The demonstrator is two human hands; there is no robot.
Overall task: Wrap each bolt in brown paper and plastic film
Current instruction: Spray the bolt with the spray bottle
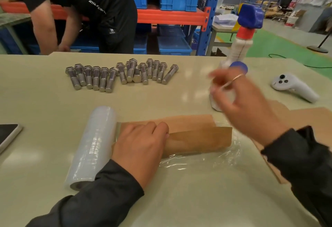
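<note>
The brown paper (194,137) lies in front of me on the desk (53,111), folded over along its length, on top of a stretch of clear plastic film (206,160) pulled out flat from the roll of film (93,145). The roll lies just left of the paper, beside my left hand (142,147). That hand rests on the left end of the folded paper, knuckles up and fingers bent down onto it, pressing it to the desk; whether a bolt is under the fold there I cannot tell.

My right hand (240,101) is up off the desk, to the right of and beyond the paper, well clear of it. It is blurred. Its fingers are curled, the thumb and forefinger close together, and there is something white (217,101) at them; I cannot tell what it is, or whether I am gripping it. There is a ring on one finger.

The bare bolts (122,74) lie in a loose row at the far side of the desk, heads away from me, well apart from both hands. More brown paper (312,119) lies flat under my right forearm. A white controller (294,87) sits far right, a phone (9,135) at the left edge, and a white bottle with a blue and red top (240,45) stands beyond my right hand. Another person in black (93,11) bends over behind the desk.
</note>
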